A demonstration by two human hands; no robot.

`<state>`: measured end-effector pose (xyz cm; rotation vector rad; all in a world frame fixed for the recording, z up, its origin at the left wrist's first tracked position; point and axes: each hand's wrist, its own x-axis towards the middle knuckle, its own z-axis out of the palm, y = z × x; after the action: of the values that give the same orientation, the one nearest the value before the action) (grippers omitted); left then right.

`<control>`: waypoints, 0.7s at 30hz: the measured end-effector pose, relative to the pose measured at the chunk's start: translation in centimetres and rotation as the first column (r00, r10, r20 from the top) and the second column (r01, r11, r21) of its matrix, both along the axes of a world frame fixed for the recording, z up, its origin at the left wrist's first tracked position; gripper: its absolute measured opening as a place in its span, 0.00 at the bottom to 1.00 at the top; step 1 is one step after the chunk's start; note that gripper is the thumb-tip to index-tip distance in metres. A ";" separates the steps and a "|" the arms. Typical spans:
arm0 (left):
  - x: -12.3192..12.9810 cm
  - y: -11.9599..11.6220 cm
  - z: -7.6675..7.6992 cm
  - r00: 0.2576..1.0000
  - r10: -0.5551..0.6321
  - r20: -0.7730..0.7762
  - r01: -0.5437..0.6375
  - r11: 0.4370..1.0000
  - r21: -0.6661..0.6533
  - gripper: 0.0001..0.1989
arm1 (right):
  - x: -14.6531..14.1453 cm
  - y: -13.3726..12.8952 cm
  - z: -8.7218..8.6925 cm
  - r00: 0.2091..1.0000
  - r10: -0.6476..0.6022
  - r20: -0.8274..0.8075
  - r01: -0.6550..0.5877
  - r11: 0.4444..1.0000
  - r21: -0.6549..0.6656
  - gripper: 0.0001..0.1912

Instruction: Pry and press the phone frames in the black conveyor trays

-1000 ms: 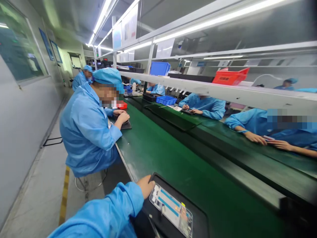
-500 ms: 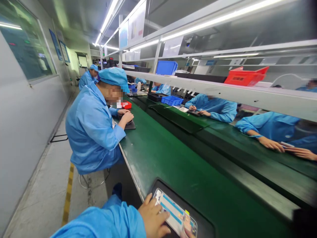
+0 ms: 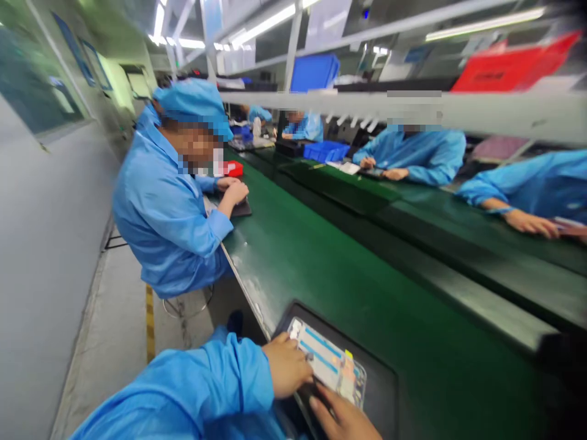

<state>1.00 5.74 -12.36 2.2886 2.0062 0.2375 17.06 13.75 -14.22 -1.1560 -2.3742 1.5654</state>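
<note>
Has an opened phone (image 3: 328, 362) lying in a black tray (image 3: 383, 400) by the near edge of the green desk (image 3: 316, 250), just right of left hand (image 3: 287, 365), partly behind right hand (image 3: 346, 418). Looks silvery, with two blue strips (image 3: 323, 341) and a yellow tab (image 3: 349, 354). Rests left fingers bent, close together, over its near side; cannot tell either hand's grip.

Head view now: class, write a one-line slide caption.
Left hand and right hand close together at a phone-like frame on a black tray.
</note>
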 end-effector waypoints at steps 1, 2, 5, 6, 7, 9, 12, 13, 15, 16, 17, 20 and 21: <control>0.4 0.0 0.4 1.000 -0.016 0.004 0.016 0.999 0.027 0.12 | 0.2 -0.5 0.8 0.998 0.068 0.007 -0.068 0.995 0.071 0.19; 0.8 0.0 0.8 1.000 -0.016 0.009 0.015 0.999 0.047 0.12 | 0.4 -1.0 1.7 0.995 0.100 0.020 -0.101 0.988 0.120 0.19; 1.7 -0.2 1.3 1.000 0.008 0.013 -0.009 1.000 0.029 0.11 | 0.5 -1.8 3.8 0.993 0.118 0.016 -0.119 0.979 0.163 0.19; 1.9 -0.3 1.3 1.000 0.021 0.006 -0.022 0.999 0.029 0.12 | 0.5 -1.9 4.2 0.995 0.102 0.012 -0.102 0.981 0.168 0.19; 2.0 -0.3 1.2 1.000 0.018 -0.002 -0.018 0.999 0.029 0.13 | 0.5 -1.9 4.4 0.997 0.075 0.014 -0.077 0.981 0.180 0.18; 2.0 -0.5 0.9 1.000 0.017 -0.016 -0.016 0.998 0.054 0.15 | 0.7 -2.1 4.5 0.999 0.012 0.033 -0.018 0.979 0.205 0.17; 2.0 -0.9 0.5 0.999 0.023 -0.023 -0.021 0.994 0.107 0.14 | 1.1 -2.3 4.4 0.998 -0.026 0.050 0.013 0.972 0.233 0.14; 2.0 -0.9 0.5 0.999 0.027 -0.024 -0.024 0.993 0.118 0.14 | 1.2 -2.3 4.5 0.999 -0.018 0.045 0.007 0.970 0.242 0.14; 1.9 -1.0 0.6 0.999 0.025 -0.024 -0.022 0.992 0.125 0.14 | 1.3 -2.3 4.6 1.000 -0.002 0.026 -0.005 0.963 0.269 0.13; 1.8 -0.9 0.6 1.000 0.021 -0.020 -0.018 0.992 0.124 0.14 | 1.4 -2.2 4.7 1.000 -0.002 0.016 -0.003 0.959 0.282 0.13; 1.7 -0.9 0.8 1.000 0.015 -0.015 -0.013 0.993 0.121 0.14 | 1.4 -2.2 4.8 1.000 -0.008 0.009 0.005 0.956 0.292 0.13; 1.3 -0.3 1.1 1.000 0.006 0.019 -0.008 0.994 0.113 0.17 | 1.4 -2.1 5.0 0.998 -0.049 0.026 0.039 0.953 0.300 0.15; 1.1 -0.1 1.1 0.999 0.011 0.032 -0.015 0.994 0.110 0.17 | 1.3 -2.1 5.1 0.997 -0.068 0.044 0.052 0.955 0.291 0.15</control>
<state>2.06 5.67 -11.24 2.3207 2.0420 0.3927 18.41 11.67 -9.09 -1.2037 -2.4695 1.1309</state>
